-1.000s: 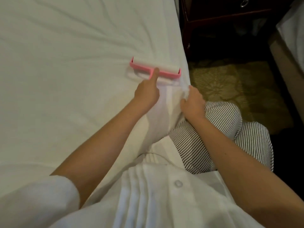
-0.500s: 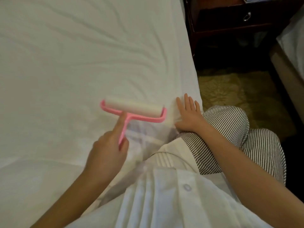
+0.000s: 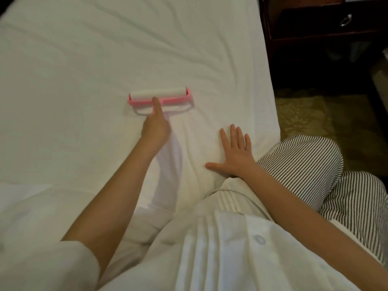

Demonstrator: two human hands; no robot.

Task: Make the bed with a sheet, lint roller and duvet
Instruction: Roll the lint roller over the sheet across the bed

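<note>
Two grips are seen on the white sheet [image 3: 84,66]. The pink lint roller [image 3: 168,93] is laid on the sheet, well in from its right edge, its handle grasped by the left grip [image 3: 155,130], index finger stretched along it. The right grip [image 3: 236,155] is released, pressed flat with fingers spread, near the sheet's right edge.

nightstand [image 3: 304,45]: dark wood, top right | handle [image 3: 346,19]: metal, on its drawer | carpet [image 3: 310,116]: olive, patterned, below nightstand | trousers [image 3: 304,162]: striped, right
</note>
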